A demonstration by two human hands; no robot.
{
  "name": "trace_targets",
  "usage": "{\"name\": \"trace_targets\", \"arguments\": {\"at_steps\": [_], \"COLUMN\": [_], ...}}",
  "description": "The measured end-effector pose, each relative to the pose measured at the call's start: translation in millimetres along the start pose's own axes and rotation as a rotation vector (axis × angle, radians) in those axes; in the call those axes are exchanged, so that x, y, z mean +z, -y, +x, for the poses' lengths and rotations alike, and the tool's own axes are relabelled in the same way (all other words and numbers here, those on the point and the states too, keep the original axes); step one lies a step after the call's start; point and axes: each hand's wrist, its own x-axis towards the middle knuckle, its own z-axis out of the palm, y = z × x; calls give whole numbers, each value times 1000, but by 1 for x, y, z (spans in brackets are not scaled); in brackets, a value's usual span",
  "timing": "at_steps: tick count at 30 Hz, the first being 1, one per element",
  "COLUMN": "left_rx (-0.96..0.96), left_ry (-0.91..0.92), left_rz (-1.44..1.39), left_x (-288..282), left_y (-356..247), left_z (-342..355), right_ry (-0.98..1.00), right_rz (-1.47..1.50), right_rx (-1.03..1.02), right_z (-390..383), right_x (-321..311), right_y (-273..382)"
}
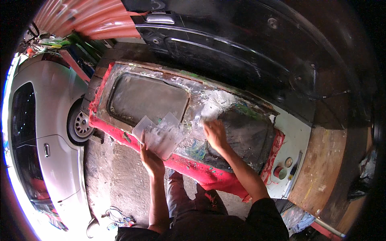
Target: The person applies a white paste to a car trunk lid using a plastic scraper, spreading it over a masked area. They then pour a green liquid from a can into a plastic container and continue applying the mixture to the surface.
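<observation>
My left hand grips the near edge of a flat, see-through plastic piece with a notched far side and whitish smears. The piece is tilted above the near middle of a worn work surface with two dark, framed panels. To its right, my right hand is closed, with its fingertips at the edge of a patch of white powder. What the right fingers hold, if anything, is too blurred to make out. Red cloth hangs along the near edge of the surface.
A silver car stands at the left. Black body panels rise behind the bench. At the right, an open can, a small round lid and a brush-like tool lie on a white board. Cables and gauges rest on the floor.
</observation>
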Motion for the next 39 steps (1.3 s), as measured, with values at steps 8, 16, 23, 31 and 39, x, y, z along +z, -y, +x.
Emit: {"name": "trace_targets", "arguments": {"at_steps": [8,16,23,31,39], "left_rx": [31,57,20,21,-8], "left_ry": [-48,-51,-7,-74,-54], "left_rz": [-33,98,-34,11,-39], "left_x": [-2,-9,0,4,-3], "left_y": [-5,2,-1,0,0], "left_z": [-3,-9,-4,2,2], "right_ry": [-244,-38,-304,-18,-258], "right_rz": [87,-23,-5,24,-88], "right_rx": [28,-185,59,-226,-5], "right_z": [31,-2,37,-20,35], "right_x": [-41,-3,-39,-16,-22], "right_y": [7,-1,1,23,-16]}}
